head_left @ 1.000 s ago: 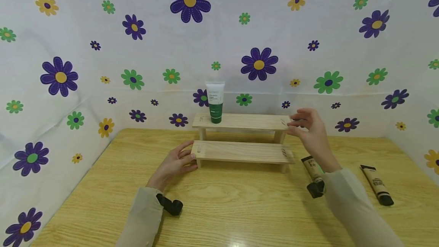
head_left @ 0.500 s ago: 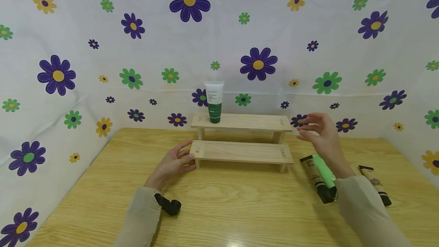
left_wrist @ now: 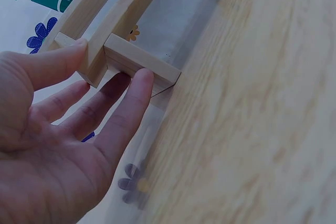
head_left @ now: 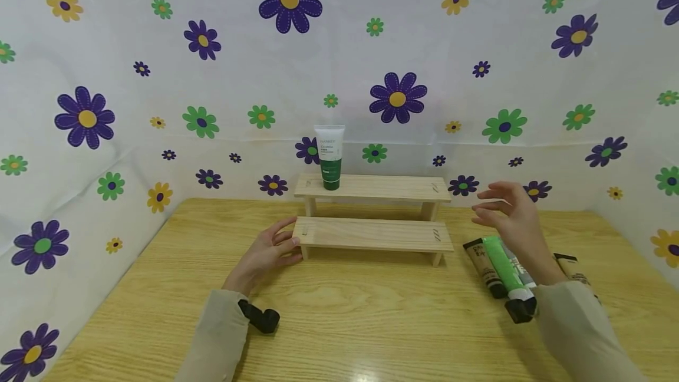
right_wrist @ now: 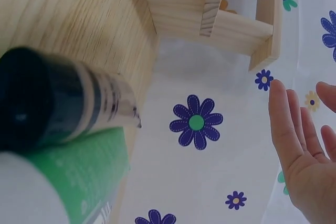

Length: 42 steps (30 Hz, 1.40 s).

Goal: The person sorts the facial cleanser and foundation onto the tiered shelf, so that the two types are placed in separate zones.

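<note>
A two-step wooden display shelf (head_left: 371, 234) stands mid-table. On its upper step, toward the left, a white and green squeeze tube (head_left: 331, 158) stands on its cap. My left hand (head_left: 265, 255) holds the lower step's left end; in the left wrist view the thumb lies on the board's end and the fingers on the leg (left_wrist: 142, 61). My right hand (head_left: 511, 217) hovers right of the shelf, apart from it, fingers loosely bent and holding nothing. Below it lie a tan tube with a black cap (head_left: 485, 267) and a green tube (head_left: 501, 261).
A greyish tube (head_left: 520, 265) beside the green one is partly hidden by my right arm. Farther right, another tan tube (head_left: 570, 264) is half covered by the sleeve. A flower-print sheet (head_left: 228, 75) stands behind the table (head_left: 329, 317) and along its sides.
My right hand has drawn away from the upper step's right end, moving right and slightly down, uncovering the green tube. The left hand stays on the shelf.
</note>
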Tool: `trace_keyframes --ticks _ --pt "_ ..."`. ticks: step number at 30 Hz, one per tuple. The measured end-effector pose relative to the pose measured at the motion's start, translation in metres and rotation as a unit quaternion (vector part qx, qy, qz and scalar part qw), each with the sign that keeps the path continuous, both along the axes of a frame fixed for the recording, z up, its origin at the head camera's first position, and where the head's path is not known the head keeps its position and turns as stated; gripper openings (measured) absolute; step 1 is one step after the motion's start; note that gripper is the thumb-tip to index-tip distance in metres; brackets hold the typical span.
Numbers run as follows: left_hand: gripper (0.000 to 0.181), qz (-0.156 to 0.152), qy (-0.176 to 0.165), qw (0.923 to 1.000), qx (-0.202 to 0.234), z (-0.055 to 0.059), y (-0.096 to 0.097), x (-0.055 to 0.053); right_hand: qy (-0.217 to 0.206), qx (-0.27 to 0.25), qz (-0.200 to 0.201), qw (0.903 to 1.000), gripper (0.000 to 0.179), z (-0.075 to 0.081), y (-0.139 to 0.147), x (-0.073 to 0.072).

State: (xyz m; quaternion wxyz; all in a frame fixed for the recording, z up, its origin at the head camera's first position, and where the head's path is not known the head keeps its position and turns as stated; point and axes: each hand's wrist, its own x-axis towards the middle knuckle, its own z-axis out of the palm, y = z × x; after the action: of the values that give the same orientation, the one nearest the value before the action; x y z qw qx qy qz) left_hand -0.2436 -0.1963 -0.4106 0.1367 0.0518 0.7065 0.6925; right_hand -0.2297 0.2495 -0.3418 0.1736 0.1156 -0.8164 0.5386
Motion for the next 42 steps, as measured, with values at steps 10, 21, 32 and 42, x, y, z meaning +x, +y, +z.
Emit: trace_keyframes --ticks 10,21,32,42 --pt "0.059 0.003 -0.001 1.0000 -0.001 -0.001 -0.001 0.000 -0.009 0.015 -0.002 0.9998 0.039 -0.009 0.018 0.005" --pt "0.059 0.005 -0.004 0.9999 0.008 -0.004 0.000 0.000 -0.031 0.049 -0.016 0.9982 0.044 -0.018 0.039 0.014" --pt "0.059 0.001 -0.001 1.0000 0.007 -0.005 0.002 -0.001 -0.040 0.096 -0.021 0.9943 0.050 -0.031 0.063 0.020" --pt "0.059 0.007 -0.004 1.0000 0.005 -0.002 0.001 -0.001 -0.064 0.126 -0.040 0.9892 0.052 -0.035 0.076 0.023"
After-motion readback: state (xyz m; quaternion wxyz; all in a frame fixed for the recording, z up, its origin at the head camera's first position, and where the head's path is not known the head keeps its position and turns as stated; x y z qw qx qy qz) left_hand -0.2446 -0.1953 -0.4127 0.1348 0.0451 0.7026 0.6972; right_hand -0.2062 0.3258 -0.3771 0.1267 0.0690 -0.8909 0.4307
